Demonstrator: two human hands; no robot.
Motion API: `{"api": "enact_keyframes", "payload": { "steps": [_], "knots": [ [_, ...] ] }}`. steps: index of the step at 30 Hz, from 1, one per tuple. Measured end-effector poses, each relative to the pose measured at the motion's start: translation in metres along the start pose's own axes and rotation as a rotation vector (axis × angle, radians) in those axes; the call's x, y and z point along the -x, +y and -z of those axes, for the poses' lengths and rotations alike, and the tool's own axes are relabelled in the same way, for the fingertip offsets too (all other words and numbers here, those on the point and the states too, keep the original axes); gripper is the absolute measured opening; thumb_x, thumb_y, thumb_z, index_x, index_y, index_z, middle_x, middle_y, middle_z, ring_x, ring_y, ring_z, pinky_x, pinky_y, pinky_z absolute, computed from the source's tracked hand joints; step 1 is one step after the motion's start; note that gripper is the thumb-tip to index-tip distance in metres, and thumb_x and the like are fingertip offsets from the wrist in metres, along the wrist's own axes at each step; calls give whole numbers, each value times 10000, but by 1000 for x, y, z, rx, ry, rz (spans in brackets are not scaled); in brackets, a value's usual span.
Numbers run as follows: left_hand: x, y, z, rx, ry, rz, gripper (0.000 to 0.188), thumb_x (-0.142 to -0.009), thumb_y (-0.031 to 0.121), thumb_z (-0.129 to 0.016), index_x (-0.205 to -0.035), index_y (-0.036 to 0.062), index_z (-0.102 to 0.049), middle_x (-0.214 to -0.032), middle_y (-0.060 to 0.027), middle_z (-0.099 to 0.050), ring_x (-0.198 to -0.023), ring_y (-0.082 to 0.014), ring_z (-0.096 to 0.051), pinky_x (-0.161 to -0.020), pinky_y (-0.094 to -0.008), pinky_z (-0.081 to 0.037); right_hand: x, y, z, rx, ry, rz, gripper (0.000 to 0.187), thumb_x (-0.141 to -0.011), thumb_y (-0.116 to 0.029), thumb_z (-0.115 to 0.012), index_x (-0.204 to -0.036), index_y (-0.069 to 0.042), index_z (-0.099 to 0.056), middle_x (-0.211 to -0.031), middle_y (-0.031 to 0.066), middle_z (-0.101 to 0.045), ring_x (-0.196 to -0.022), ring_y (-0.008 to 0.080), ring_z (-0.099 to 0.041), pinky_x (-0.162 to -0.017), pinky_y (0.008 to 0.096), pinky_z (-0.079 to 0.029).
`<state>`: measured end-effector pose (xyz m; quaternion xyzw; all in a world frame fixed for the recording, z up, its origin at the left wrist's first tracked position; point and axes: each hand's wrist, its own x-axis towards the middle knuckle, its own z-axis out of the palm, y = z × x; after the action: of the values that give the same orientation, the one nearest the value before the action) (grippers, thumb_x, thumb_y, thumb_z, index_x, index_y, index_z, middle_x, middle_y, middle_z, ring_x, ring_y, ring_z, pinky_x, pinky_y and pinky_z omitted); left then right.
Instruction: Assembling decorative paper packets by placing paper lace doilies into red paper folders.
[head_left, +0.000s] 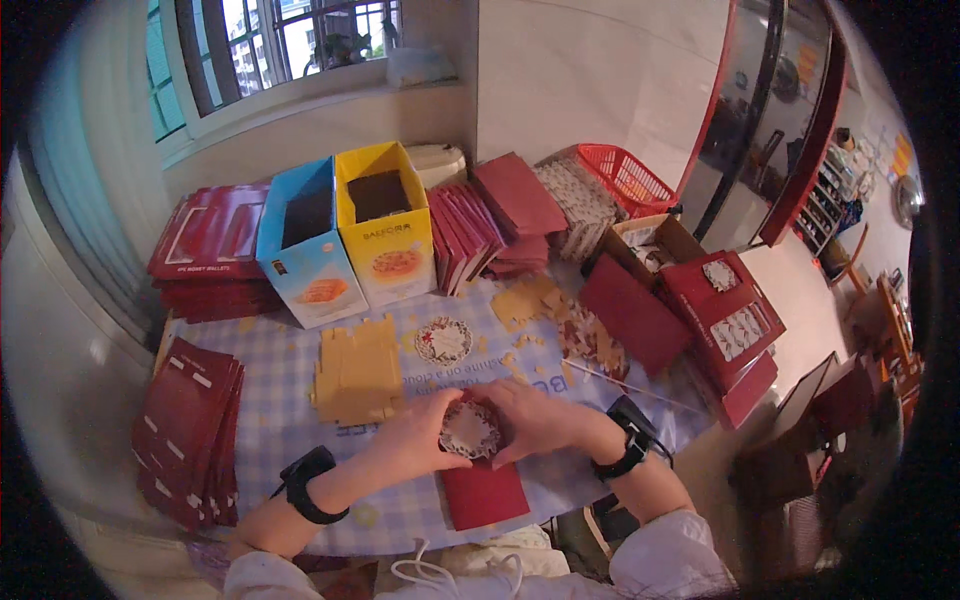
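Note:
Both my hands hold a round white paper piece with a dark wreath border [470, 430] near the front of the table. My left hand [420, 432] curves round its left side, and my right hand [542, 415] grips the right side. Under and just below the piece lies a dark red card [487, 497]; whether the piece touches it I cannot tell. Beyond my hands, a similar wreath-bordered round piece [443, 341] rests flat on the checked tablecloth [290, 390]. A stack of tan card pieces [357, 370] sits to the left of that one.
Stacked red folders [188, 430] lie at left, with more [215, 240] behind. Blue [312, 250] and yellow [385, 225] boxes stand at the back. Red cards [465, 235], a red basket [625, 178], tan scraps [530, 300], a thin stick [630, 385] and a red box [725, 310] fill the right.

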<state>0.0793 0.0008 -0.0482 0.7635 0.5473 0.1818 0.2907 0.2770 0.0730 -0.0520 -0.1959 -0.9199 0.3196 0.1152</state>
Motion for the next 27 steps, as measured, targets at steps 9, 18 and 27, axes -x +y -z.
{"api": "enact_keyframes", "payload": {
  "steps": [9,18,27],
  "knots": [
    [-2,-8,-6,23,30,31,837,-545,327,-788,-1193,63,-328,-1090,-132,-527,-1020,-276,-498,-860,-374,-404,6,6,5,163,-18,-46,1020,-453,-318,-798,-1269,-9,-271,-1143,166,-469,-1053,338,-428,-891,393,-351],
    [-2,-6,-4,-43,29,51,844,-534,342,-787,-1188,78,-325,-1101,-117,-530,-1064,-296,-460,-887,-397,-378,5,4,5,180,-20,-58,1038,-457,-342,-792,-1284,-26,-250,-1138,165,-464,-1062,334,-420,-890,408,-347],
    [-1,1,0,-123,20,40,829,-544,340,-770,-1186,44,-337,-1072,-127,-538,-1031,-298,-480,-833,-381,-423,5,6,4,178,-50,-17,914,-476,-343,-780,-1263,-166,-349,-1168,92,-454,-1087,299,-399,-888,398,-340]
  ]
}}
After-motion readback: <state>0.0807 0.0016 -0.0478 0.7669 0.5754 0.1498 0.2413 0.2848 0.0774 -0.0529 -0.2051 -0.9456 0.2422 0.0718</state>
